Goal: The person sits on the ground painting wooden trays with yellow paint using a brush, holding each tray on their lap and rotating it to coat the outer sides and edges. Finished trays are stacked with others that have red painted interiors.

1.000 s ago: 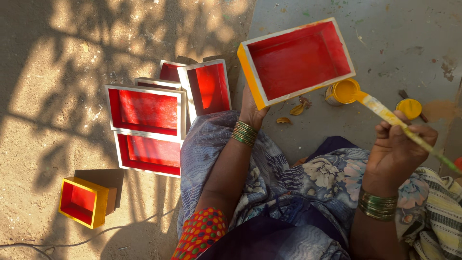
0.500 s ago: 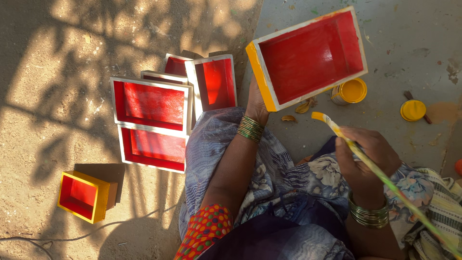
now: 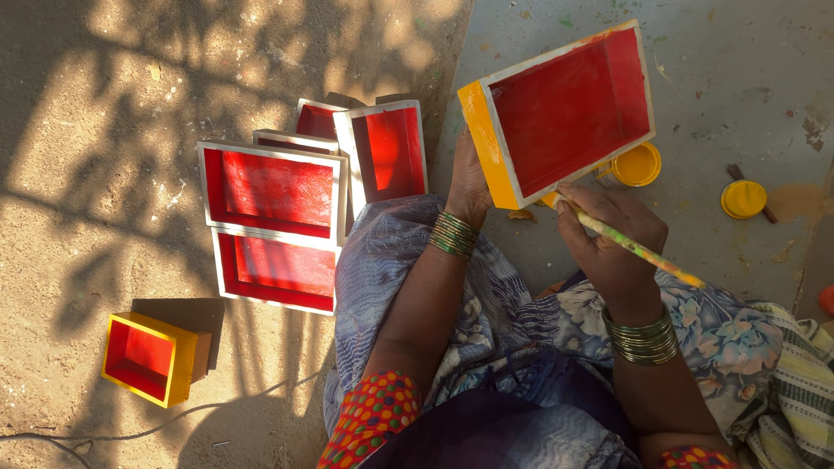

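Here the person sits on the ground (image 3: 104, 104) with one red box (image 3: 565, 108) held up in the left hand (image 3: 469, 178). Its inside is red, its rim pale, and its one visible outer side yellow. The left hand's fingers go behind that yellow side, at the box's near left corner, so how far they close cannot be told. The right hand (image 3: 612, 239) has its fingers wrapped shut around one paintbrush (image 3: 638, 250), whose yellow-smeared handle slants down to the right while its tip meets the near edge of the held box.

Beyond the right hand, one open pot of yellow paint (image 3: 638, 163) stands on the grey floor, partly behind the box. One yellow lid (image 3: 744, 198) lies well to its right.

To the left, five more red-lined boxes lie on the sandy ground. Four with pale rims (image 3: 269, 187) are clustered together, touching or overlapping: two large ones side by side, one propped upright, and one mostly hidden behind. One smaller box with yellow sides (image 3: 149, 358) sits apart at the near left.

Green bangles (image 3: 453, 234) circle both wrists.
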